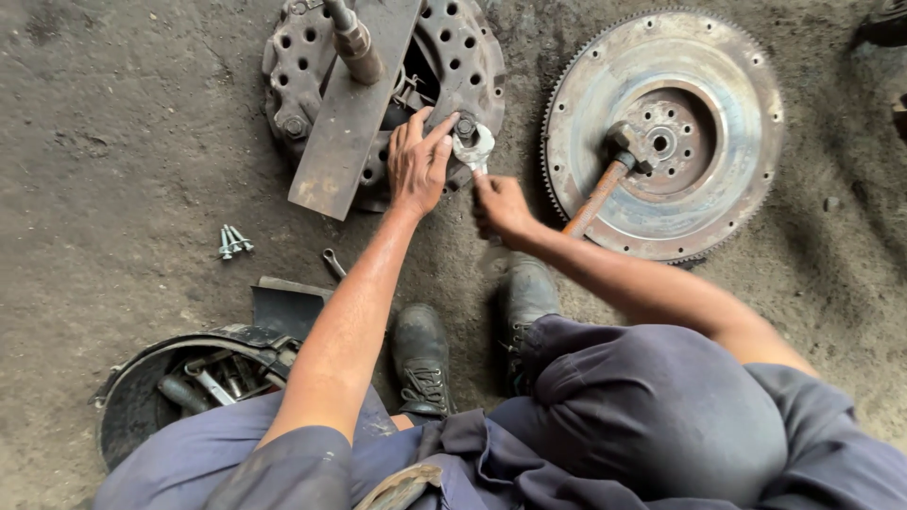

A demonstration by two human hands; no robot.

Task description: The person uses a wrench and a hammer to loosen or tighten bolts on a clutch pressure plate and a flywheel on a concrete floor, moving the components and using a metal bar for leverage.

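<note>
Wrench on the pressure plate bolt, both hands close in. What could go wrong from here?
1. The wrench may slip off the bolt; the left hand rests right beside it on the perforated clutch cover, so knuckles could hit metal.
2. The flat steel bar lies loose across the cover and might shift under torque.
3. Loose bolts and a small spanner lie on the dirt floor near the boots, easy to kick or lose.

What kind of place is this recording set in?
Likely a vehicle repair workshop: a toothed flywheel and a clutch pressure plate lie on the dirty ground, beside a pan of tools.
</note>
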